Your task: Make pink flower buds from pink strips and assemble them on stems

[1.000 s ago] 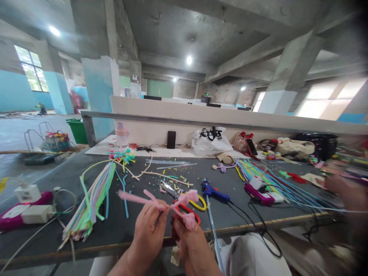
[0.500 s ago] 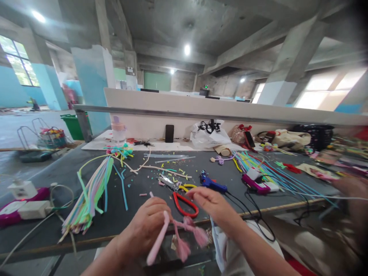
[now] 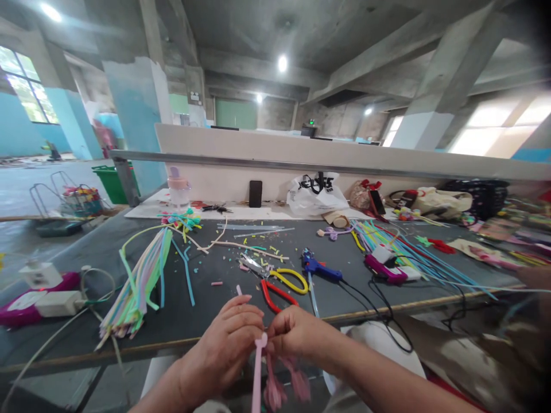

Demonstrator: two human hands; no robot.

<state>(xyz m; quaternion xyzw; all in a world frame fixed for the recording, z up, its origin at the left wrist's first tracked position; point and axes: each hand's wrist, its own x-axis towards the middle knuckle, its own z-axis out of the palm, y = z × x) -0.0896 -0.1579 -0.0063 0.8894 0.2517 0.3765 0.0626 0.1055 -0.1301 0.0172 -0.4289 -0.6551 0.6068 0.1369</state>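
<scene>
My left hand (image 3: 232,339) is closed around a pink chenille stem (image 3: 257,381), one end poking up past the fingers and a longer part hanging down. Fingers pinched, my right hand (image 3: 297,332) meets it at the stem's bend; the fingertips partly hide the grip. Below the hands dangle pink fluffy tassels (image 3: 274,393), blurred, which seem joined to the stem. Just beyond my right hand, pliers (image 3: 279,287) with one red and one yellow handle lie spread on the dark table (image 3: 232,269). A blue glue gun (image 3: 321,268) rests to their right.
At left lies a bundle of pastel stems (image 3: 144,275), beside a purple power strip (image 3: 17,307). More stems (image 3: 400,246) and another purple strip (image 3: 387,269) lie at right, with black cables. A phone (image 3: 255,194) and white bag (image 3: 316,195) stand behind. A blurred person's arm (image 3: 536,281) shows far right.
My right hand has come down and left from above the pliers to pinch the pink stem beside my left hand. The stem's hanging part has swung to point straight down.
</scene>
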